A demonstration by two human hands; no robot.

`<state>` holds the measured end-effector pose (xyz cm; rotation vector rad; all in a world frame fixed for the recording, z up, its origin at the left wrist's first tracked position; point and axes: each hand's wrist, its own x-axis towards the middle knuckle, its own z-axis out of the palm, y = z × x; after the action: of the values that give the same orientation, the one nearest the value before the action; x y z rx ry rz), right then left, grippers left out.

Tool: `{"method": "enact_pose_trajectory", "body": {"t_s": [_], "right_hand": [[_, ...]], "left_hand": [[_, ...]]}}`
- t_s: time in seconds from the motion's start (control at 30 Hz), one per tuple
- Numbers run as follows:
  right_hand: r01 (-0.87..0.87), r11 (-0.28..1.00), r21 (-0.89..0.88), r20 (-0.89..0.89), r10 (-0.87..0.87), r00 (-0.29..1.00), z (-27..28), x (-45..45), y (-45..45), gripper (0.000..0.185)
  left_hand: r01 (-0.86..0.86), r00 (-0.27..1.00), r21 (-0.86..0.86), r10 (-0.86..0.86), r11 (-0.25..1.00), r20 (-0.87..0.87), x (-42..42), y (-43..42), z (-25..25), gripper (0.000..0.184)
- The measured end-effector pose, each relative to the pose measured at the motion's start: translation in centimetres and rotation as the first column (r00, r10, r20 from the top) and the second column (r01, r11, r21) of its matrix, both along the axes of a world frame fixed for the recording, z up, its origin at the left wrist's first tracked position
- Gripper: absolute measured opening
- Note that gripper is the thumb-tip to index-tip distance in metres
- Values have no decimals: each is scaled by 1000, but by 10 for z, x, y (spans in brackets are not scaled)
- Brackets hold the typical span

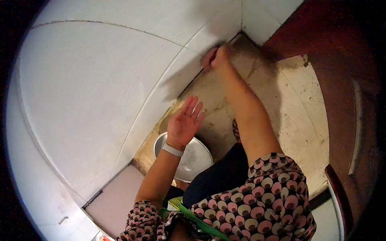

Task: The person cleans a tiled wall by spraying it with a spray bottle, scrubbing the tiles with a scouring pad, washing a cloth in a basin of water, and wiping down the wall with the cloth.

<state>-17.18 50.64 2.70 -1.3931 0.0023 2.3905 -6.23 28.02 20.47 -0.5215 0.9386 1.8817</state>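
Observation:
My left hand (pixel 184 125) is held palm up with its fingers stretched out and nothing in it. It hovers over the rim of a round metal basin (pixel 196 158), and a light grey band (pixel 173 150) circles that wrist. Farther off, my right hand (pixel 217 59) reaches to the foot of the white wall, near the floor corner. Its fingers are curled and slightly blurred by motion. A dark patch shows between thumb and fingers; whether it is an object or shadow is unclear.
A white panelled wall (pixel 96 72) rises on the left. The stained, pale floor (pixel 297 104) runs beside it. On the right stands a dark red-brown door or panel (pixel 350 112). My bent knee (pixel 217 170) is close to the basin. A flat pinkish-grey surface (pixel 116 197) lies at lower left.

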Motion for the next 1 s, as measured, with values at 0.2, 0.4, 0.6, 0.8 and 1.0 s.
{"method": "enact_pose_trajectory", "body": {"t_s": [0.2,0.4,0.6,0.8,1.0], "right_hand": [[-87,965,-247,-62,74,995,26,28,-83,21],[186,960,-208,-78,-206,976,17,15,-22,20],[-240,634,736,139,206,969,-30,24,77,15],[-74,475,877,-62,265,962,-43,22,127,6],[180,243,953,-246,276,929,111,84,11,4]], "left_hand": [[-128,980,-119,144,985,138,6,-5,0,40],[-186,972,-207,210,961,101,9,-34,-4,40],[-228,951,-224,266,948,159,13,-47,-8,37],[-221,958,-140,242,965,156,14,-50,-1,40],[-222,969,-15,222,975,107,17,-56,25,43]]}}
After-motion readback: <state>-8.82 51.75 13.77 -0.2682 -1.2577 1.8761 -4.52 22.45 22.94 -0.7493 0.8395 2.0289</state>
